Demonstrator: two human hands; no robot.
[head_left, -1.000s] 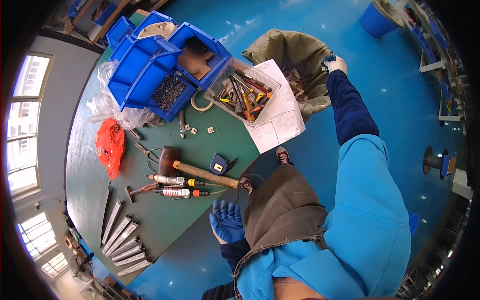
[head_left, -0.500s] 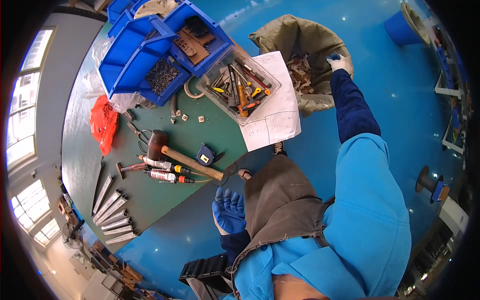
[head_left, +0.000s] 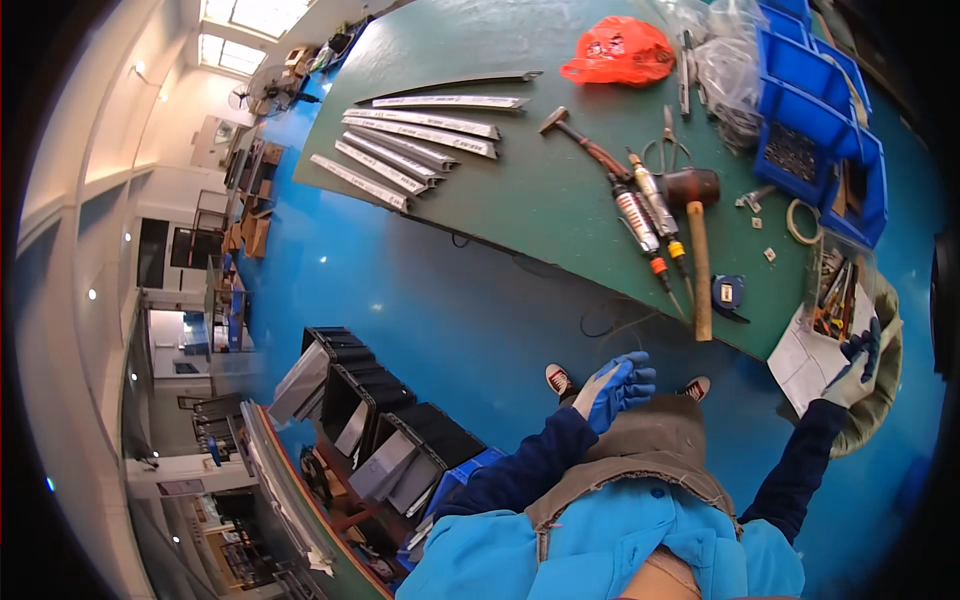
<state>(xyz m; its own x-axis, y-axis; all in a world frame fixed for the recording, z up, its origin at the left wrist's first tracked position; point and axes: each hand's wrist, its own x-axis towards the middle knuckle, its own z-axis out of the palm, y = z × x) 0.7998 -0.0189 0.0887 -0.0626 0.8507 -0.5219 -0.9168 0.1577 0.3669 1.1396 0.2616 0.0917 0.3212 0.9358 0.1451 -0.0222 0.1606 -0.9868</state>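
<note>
My left hand (head_left: 613,388), in a blue and white glove, hovers over my apron with its fingers a little bent and nothing in it. On the right, my gloved right hand (head_left: 855,375) is held with fingers stretched, also empty. It is nearest to a sheet of paper (head_left: 797,362) and the cloth waste bin (head_left: 868,425); whether it touches either I cannot tell. Beside it at the table corner is a clear box of hand tools (head_left: 838,300). A wooden-handled mallet (head_left: 692,187), a tape measure (head_left: 728,292) and two slim power tools (head_left: 634,218) lie on the green table (head_left: 530,190).
Several metal profile strips (head_left: 425,130) fan out at the table's left end. Near them are a hammer (head_left: 556,120), scissors (head_left: 667,143) and a red plastic bag (head_left: 620,52). Blue parts bins (head_left: 795,75) stand far right. Black crates with grey pieces (head_left: 385,395) stand at my left.
The view has swung left, bringing the crates and the far room into sight. My right hand has come away from inside the bin's rim. My left hand stays empty near the apron.
</note>
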